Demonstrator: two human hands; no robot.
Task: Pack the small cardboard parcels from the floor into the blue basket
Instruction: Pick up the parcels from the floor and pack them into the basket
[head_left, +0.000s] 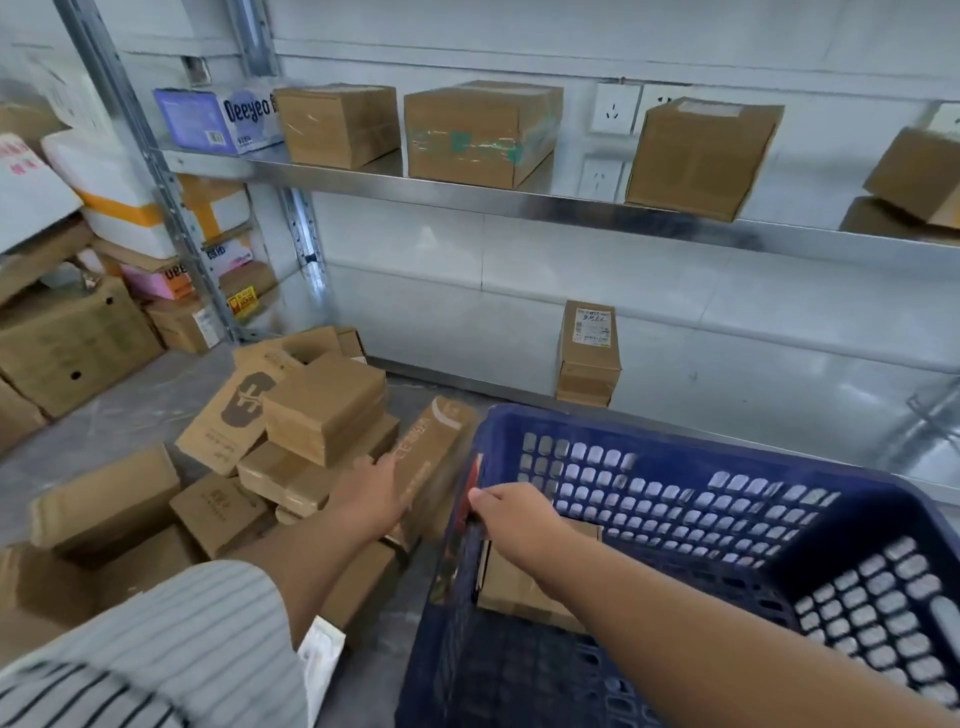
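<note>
A blue basket (675, 431) with perforated walls stands on the floor at the right. One cardboard parcel (514, 582) lies inside it against the left wall. My right hand (514, 512) grips the basket's left rim, fingers curled over the edge. A heap of small cardboard parcels (322, 410) lies on the floor to the left of the basket. My left hand (371, 491) reaches into the heap and touches a long brown parcel (431, 452) with printed lettering that leans beside the basket; whether the fingers curl round it is blurred.
A metal shelf (467, 187) along the wall carries larger cardboard boxes (480, 132). A lone parcel (589, 353) stands on the floor against the wall. Big cartons and white foam boxes (78, 338) are stacked at the left.
</note>
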